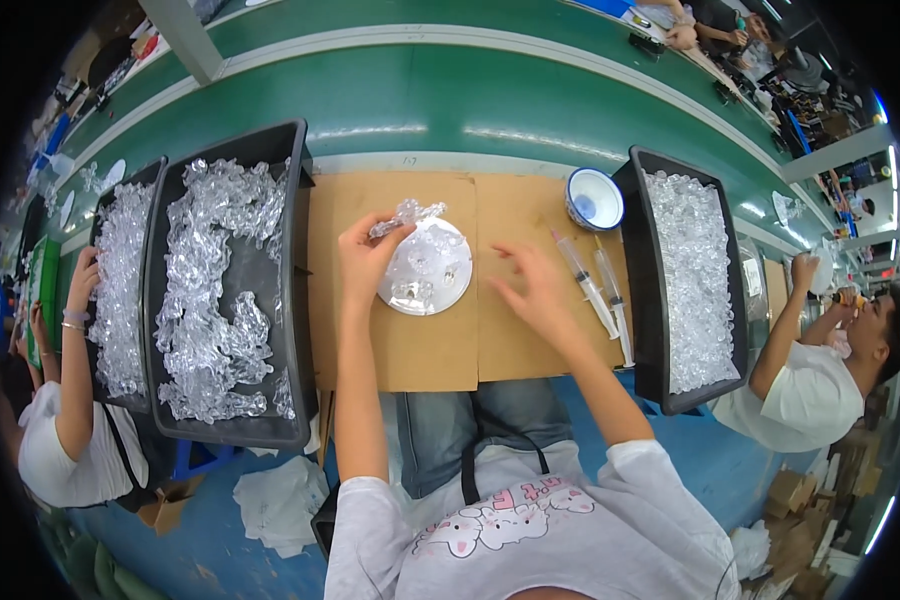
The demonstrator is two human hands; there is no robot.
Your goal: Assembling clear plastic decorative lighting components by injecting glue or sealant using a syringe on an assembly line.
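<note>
My left hand [364, 252] pinches a clear plastic piece [410, 214] with knobbly branches. It is held over the far left rim of a white round plate [464, 266]. A few more clear pieces [413, 292] rest on that plate; their exact shape is hard to make out. To the right of the plate, my right hand [535, 288] hovers over the cardboard sheet [420, 350], its fingers spread and nothing in them. Beyond this hand lie two syringes [592, 294], side by side and slanted, their needle ends pointing away from me.
A dark bin [298, 250] with large clear pieces stands at left, another bin [155, 280] beyond it. At right is a dark bin [642, 330] full of small clear pieces. A blue-rimmed white bowl [602, 212] sits far right. People work on both sides.
</note>
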